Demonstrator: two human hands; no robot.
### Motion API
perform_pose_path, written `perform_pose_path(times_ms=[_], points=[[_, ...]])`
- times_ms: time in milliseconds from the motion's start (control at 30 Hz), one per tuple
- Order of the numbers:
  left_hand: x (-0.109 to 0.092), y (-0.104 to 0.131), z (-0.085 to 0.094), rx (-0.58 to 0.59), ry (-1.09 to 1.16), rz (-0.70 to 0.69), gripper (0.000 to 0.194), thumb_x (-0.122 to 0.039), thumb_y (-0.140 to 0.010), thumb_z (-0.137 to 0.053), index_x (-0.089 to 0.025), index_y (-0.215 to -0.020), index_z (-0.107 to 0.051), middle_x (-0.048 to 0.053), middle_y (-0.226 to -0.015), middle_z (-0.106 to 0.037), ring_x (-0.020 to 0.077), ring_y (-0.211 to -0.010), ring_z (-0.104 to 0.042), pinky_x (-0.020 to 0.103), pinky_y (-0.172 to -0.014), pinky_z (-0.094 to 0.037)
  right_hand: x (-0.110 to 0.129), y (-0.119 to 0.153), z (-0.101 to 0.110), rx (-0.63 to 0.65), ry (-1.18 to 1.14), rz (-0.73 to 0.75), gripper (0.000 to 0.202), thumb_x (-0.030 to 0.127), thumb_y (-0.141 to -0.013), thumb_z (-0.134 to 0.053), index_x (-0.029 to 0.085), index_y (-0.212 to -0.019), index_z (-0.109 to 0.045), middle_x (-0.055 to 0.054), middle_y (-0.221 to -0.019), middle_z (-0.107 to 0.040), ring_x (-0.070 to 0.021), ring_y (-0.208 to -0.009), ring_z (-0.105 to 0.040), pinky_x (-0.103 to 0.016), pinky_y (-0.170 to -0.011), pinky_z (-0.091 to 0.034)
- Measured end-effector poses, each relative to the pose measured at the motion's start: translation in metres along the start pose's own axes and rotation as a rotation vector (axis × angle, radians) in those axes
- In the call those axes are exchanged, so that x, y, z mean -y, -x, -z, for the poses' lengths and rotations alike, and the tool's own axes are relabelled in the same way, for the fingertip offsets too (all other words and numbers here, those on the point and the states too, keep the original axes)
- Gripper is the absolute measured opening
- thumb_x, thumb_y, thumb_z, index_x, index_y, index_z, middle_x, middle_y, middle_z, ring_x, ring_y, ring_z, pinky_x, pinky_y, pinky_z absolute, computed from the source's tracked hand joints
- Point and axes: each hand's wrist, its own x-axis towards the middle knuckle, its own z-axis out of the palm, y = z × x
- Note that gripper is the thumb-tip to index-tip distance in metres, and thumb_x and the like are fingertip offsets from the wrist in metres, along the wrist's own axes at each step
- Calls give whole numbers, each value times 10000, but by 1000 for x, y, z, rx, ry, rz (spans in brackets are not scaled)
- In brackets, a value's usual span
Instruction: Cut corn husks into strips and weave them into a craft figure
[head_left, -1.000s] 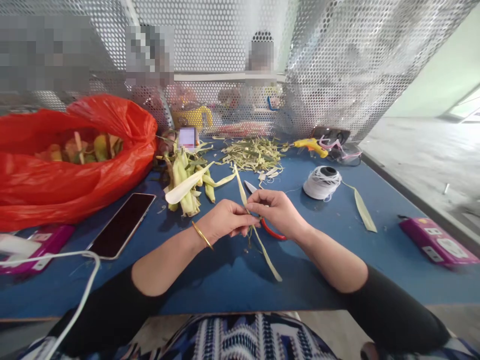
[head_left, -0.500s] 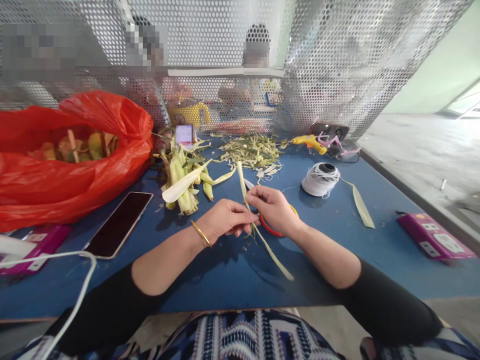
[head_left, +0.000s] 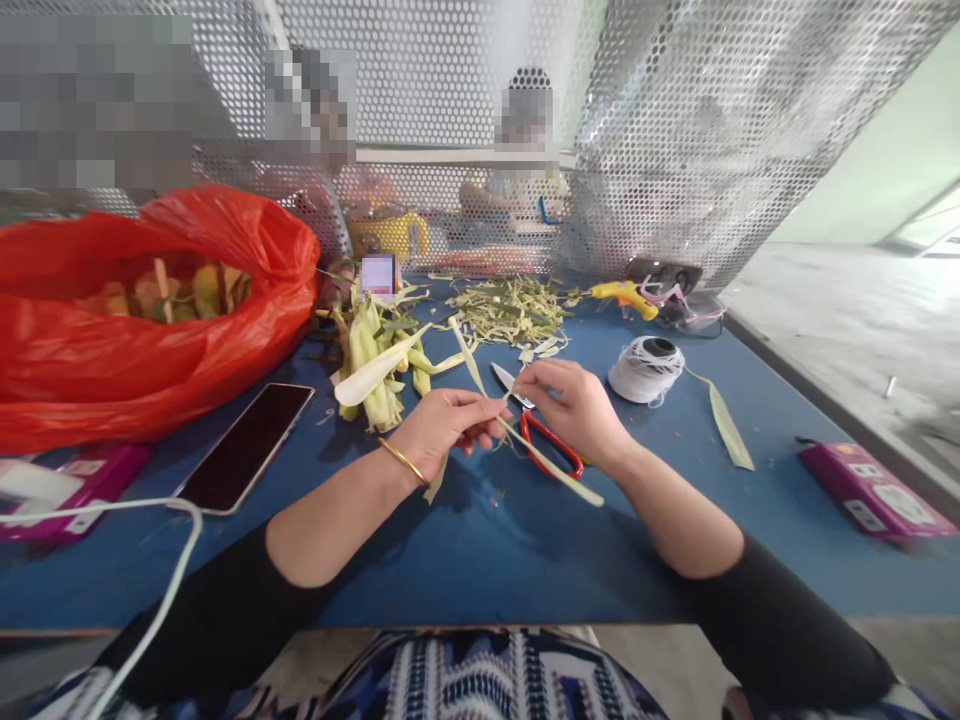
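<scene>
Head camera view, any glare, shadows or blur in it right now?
Head view, left: highlights shine on the red bag; head view, centre: soft shadow darkens the blue table below the left hand; head view, right edge: the purple box looks slightly blurred.

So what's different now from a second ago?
The right hand has moved up and rightward from the left hand, uncovering more of the scissors. The lower end of the husk strip has swung rightward and up. The left hand keeps pinching it; the phone, thread spool and red bag stay put.
</scene>
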Motion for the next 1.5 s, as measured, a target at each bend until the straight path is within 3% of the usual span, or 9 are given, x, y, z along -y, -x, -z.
perform_pose_path(times_ms=[100,200,433,767,933,1100,1233,1367,1500], points=[[-3,0,-1,-86,125,-13,149,-281,-717,-756,-132,-729,-749,60,-648,-713,110,-549,-634,187,-489,-442,11,4,4,-258,191,117,141,251,-897,-546,195,-881,-675,-68,-928,-699,-201,-906,-620,-355,-867,-400],[-5,0,-2,-103,247,-59,122,-208,-706,-764,-135,-804,-756,79,-774,-753,147,-692,-691,229,-633,-522,23,9,6,-357,220,160,191,256,-915,-533,207,-785,-665,-39,-791,-689,-174,-788,-624,-336,-812,-407],[0,-3,-4,-63,342,-171,221,-180,-584,-830,-132,-789,-763,76,-815,-761,194,-829,-701,290,-810,-530,23,19,-31,56,-149,-156,191,318,-859,-581,206,-736,-674,-23,-767,-671,-148,-689,-577,-273,-648,-411],[2,-4,-4,-122,350,-121,191,-147,-570,-809,-118,-751,-753,65,-754,-746,170,-740,-687,285,-761,-535,28,21,-37,153,-443,-295,240,267,-790,-497,205,-579,-402,42,-577,-418,-104,-577,-367,-248,-551,-305],[3,-4,-3,-152,356,-123,173,-141,-575,-797,-122,-738,-742,59,-719,-739,165,-713,-684,286,-749,-536,28,21,-35,197,-464,-275,236,258,-787,-505,203,-580,-407,43,-578,-409,-103,-582,-372,-253,-561,-305],[4,-6,-3,-200,303,-206,199,-189,-587,-802,-135,-770,-743,60,-754,-744,189,-773,-688,286,-720,-536,31,22,-45,160,-717,-453,220,404,-790,-585,199,-734,-526,18,-683,-548,-128,-634,-522,-275,-619,-416],[6,-5,-5,-92,222,-200,134,-189,-648,-739,-136,-770,-751,91,-926,-755,212,-869,-683,266,-690,-525,29,20,-48,93,-812,-505,293,485,-768,-634,200,-816,-586,-7,-705,-625,-156,-668,-585,-303,-663,-463],[4,-6,-2,79,277,-259,215,-129,-691,-680,-155,-891,-752,85,-1014,-748,215,-1007,-666,294,-873,-505,24,15,-37,-72,-692,-514,292,471,-790,-619,204,-676,-585,26,-530,-532,-126,-552,-487,-278,-600,-404],[-2,-12,13,261,341,-211,354,-59,-694,-579,-158,-998,-729,91,-1054,-741,231,-1070,-654,348,-945,-482,23,9,-24,-43,-855,-499,264,434,-743,-650,199,-647,-576,58,-470,-430,-102,-472,-414,-264,-511,-330]])
